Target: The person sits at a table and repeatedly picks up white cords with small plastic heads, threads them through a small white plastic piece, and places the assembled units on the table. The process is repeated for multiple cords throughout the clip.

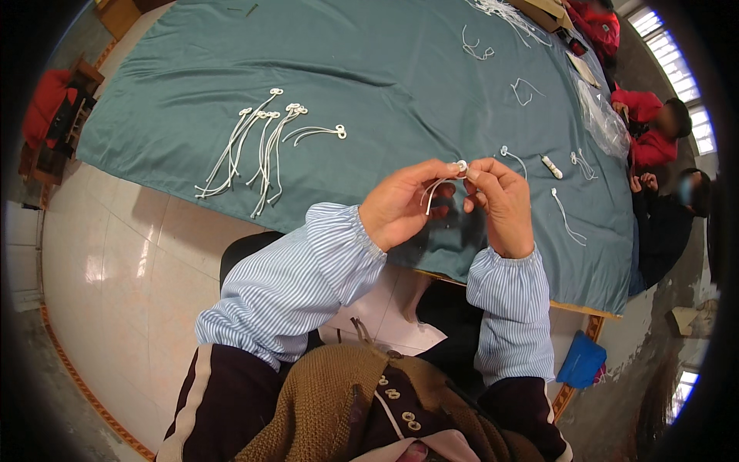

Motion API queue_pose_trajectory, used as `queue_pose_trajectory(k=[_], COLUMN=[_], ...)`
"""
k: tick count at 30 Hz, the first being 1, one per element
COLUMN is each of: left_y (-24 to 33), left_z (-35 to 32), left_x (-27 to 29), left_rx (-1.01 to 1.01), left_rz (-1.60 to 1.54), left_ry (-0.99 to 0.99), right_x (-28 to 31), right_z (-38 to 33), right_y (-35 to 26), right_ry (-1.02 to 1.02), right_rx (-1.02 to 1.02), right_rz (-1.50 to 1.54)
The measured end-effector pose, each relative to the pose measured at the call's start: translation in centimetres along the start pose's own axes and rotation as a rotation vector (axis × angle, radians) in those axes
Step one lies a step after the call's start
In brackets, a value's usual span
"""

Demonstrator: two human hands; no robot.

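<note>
Your left hand (400, 206) and right hand (500, 204) meet in front of you, fingertips nearly touching, and together they pinch a small white ring (460, 165) with a white cord (433, 189) hanging from it. The left thumb and forefinger close on the cord and ring from one side, the right fingertips grip the ring from the other; both hands are closed on this piece, held just above the near edge of the counter (385, 69), which is covered with a teal cloth.

Well off to the left of your left hand lies a bundle of finished cords with rings (258, 146), laid roughly side by side, ring ends pointing away from you. One more cord with rings (319, 132) lies just beside that bundle, nearer your hands.

Just beyond your right hand sits a loose cord with a ring (512, 158), and further right a small white spool-like piece (551, 166), then more loose cords (566, 215). Farther out on the right lies a clear plastic bag (604, 123).

Beyond the right end of the counter, other people in red and dark clothing (654, 138) sit well apart from your hands.
</note>
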State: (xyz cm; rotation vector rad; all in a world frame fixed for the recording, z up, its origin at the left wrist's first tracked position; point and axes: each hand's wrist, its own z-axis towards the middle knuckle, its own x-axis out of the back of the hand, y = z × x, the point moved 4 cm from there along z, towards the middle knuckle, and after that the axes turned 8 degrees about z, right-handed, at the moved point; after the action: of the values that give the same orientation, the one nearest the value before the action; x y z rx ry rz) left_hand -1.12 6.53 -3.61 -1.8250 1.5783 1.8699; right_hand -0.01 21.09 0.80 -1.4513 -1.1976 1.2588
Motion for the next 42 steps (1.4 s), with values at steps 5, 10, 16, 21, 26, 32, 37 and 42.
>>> queue_pose_trajectory(k=[5, 10, 16, 21, 26, 32, 37, 42], left_y=[0.0, 0.0, 0.2, 0.2, 0.3, 0.2, 0.3, 0.5], left_z=[0.1, 0.1, 0.1, 0.2, 0.2, 0.8, 0.9, 0.6], left_x=[0.4, 0.1, -0.2, -0.4, -0.9, -0.9, -1.1, -0.8], left_rx=[-0.005, 0.015, 0.046, -0.002, -0.064, -0.078, -0.079, -0.054], left_rz=[0.058, 0.043, 0.016, -0.033, -0.033, -0.105, -0.105, -0.103], left_ry=[0.051, 0.025, 0.012, 0.038, 0.019, 0.077, 0.059, 0.201], right_x=[0.2, 0.0, 0.4, -0.1, -1.0, -1.4, -1.2, -0.8], right_z=[0.0, -0.3, -0.3, -0.2, -0.6, -0.7, -0.5, -0.9], right_y=[0.2, 0.3, 0.3, 1.3, 1.8, 2.0, 2.0, 0.6], right_ry=[0.005, -0.012, -0.036, -0.048, 0.010, 0.027, 0.039, 0.038], right_rx=[-0.055, -0.076, -0.096, -0.124, -0.066, -0.151, -0.063, 0.087], right_rz=[0.024, 0.101, 0.148, 0.059, 0.047, 0.235, 0.154, -0.241])
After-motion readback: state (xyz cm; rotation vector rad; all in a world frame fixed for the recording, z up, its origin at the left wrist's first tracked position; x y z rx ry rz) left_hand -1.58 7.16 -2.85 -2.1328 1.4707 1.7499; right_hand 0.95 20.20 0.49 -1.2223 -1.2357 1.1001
